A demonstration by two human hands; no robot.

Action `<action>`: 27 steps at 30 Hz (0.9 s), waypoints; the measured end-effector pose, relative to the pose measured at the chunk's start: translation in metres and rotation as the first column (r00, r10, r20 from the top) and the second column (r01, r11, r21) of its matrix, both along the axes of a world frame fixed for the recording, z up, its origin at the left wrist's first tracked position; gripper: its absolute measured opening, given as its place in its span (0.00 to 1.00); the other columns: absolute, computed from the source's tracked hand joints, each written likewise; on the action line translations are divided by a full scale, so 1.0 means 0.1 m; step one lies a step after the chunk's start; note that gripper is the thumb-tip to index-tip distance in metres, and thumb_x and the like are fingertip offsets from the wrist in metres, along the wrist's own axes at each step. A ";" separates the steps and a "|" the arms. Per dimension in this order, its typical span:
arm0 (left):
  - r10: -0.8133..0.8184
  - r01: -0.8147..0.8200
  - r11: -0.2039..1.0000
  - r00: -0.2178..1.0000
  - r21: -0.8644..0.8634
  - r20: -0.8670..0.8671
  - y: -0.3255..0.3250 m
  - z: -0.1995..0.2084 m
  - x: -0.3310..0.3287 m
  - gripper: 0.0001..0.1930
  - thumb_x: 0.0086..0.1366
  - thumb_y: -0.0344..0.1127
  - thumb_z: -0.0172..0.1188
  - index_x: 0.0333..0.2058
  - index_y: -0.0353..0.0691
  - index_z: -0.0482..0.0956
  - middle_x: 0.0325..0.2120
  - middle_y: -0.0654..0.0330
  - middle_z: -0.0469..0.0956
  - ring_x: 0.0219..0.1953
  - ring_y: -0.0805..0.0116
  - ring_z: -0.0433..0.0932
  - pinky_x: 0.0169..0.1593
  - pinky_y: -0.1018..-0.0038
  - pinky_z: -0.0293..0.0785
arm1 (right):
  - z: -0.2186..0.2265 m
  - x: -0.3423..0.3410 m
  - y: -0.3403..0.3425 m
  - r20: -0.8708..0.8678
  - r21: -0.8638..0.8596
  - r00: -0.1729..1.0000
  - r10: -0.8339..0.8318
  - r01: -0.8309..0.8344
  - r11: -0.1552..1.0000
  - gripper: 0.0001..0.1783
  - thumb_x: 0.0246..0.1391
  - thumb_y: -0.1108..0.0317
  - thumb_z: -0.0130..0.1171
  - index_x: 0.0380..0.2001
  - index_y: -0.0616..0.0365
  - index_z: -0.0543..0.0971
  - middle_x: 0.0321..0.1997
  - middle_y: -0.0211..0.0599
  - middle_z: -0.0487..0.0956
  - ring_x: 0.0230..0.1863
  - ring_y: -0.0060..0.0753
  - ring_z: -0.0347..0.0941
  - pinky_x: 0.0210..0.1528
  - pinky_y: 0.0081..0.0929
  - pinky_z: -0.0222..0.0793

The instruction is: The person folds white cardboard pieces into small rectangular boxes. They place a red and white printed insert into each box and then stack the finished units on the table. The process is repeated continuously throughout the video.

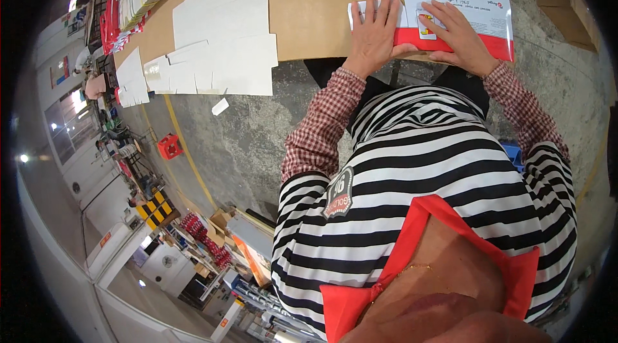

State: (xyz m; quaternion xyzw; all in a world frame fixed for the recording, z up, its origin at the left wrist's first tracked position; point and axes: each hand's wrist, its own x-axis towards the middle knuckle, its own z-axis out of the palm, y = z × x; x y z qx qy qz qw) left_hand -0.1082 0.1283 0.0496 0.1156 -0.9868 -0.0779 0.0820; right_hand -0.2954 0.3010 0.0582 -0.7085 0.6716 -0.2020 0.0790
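Note:
A flat red and white printed carton piece [479,24] lies at the near right edge of the table, with a blue figure printed on it. My left hand [375,35] lies palm down with fingers apart on the white flap [355,13] at the carton's left side. Across the near edge of the carton rests my right hand [462,37], its fingers stretched over a small printed panel [426,24]. Neither hand is wrapped round anything. The parts of the carton beneath both palms are hidden.
Brown board covers the table [322,1]. Plain white cut sheets [222,8] lie to the left, some reaching the near edge. Stacked red and white cartons [138,5] stand far left. A brown box [566,1] is at the right, and a red stool [169,146] stands on the floor.

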 end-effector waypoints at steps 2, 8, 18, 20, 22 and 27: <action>0.026 -0.026 0.999 1.000 -0.026 0.009 0.04 -0.02 -0.02 0.48 0.60 0.72 0.49 0.66 0.36 0.59 0.68 0.46 0.55 0.70 0.38 0.50 0.64 0.32 0.43 | -0.05 0.01 0.00 -0.030 -0.026 1.000 -0.010 0.009 1.000 0.39 0.51 0.53 0.63 0.66 0.50 0.65 0.75 0.38 0.56 0.74 0.43 0.50 0.75 0.46 0.46; 0.139 -0.130 0.982 0.989 -0.141 0.057 0.06 -0.04 -0.28 0.35 0.69 0.58 0.49 0.67 0.44 0.60 0.69 0.49 0.55 0.70 0.36 0.48 0.63 0.31 0.44 | -0.12 -0.01 -0.01 0.039 -0.058 0.999 -0.022 0.024 0.998 0.30 0.56 0.63 0.59 0.62 0.50 0.70 0.72 0.37 0.62 0.73 0.42 0.54 0.75 0.45 0.47; 0.343 -0.296 0.916 0.928 0.270 -0.147 0.04 -0.21 -0.41 0.29 0.69 0.35 0.49 0.68 0.42 0.58 0.70 0.44 0.51 0.70 0.33 0.47 0.69 0.42 0.43 | -0.08 -0.58 1.00 0.915 0.397 -0.247 -0.319 0.694 0.600 0.31 0.64 0.64 0.55 0.68 0.55 0.62 0.67 0.42 0.68 0.66 0.37 0.64 0.67 0.37 0.60; 0.401 -0.280 0.866 0.884 0.414 -0.240 0.10 -0.21 -0.43 0.30 0.68 0.31 0.49 0.68 0.40 0.57 0.69 0.40 0.49 0.70 0.32 0.45 0.70 0.44 0.41 | -0.11 -0.45 0.88 0.820 0.274 -0.547 0.166 0.631 0.726 0.30 0.67 0.64 0.52 0.69 0.57 0.59 0.66 0.41 0.69 0.66 0.33 0.64 0.66 0.34 0.61; 0.424 -0.191 0.811 0.843 0.553 -0.331 0.33 -0.15 -0.56 0.31 0.67 0.29 0.48 0.69 0.37 0.54 0.70 0.37 0.45 0.71 0.32 0.41 0.71 0.47 0.38 | -0.36 0.14 0.36 0.893 0.317 -0.445 0.064 0.725 0.612 0.31 0.65 0.66 0.54 0.68 0.59 0.59 0.65 0.38 0.68 0.66 0.31 0.63 0.67 0.34 0.60; 0.487 -0.153 0.788 0.748 0.597 -0.451 0.52 0.25 -0.45 0.31 0.69 0.30 0.47 0.68 0.30 0.50 0.71 0.37 0.38 0.73 0.36 0.35 0.72 0.51 0.35 | -0.09 -0.07 -0.15 0.976 0.178 0.045 -0.214 0.406 0.896 0.38 0.61 0.71 0.57 0.70 0.62 0.53 0.67 0.39 0.65 0.67 0.30 0.60 0.70 0.31 0.54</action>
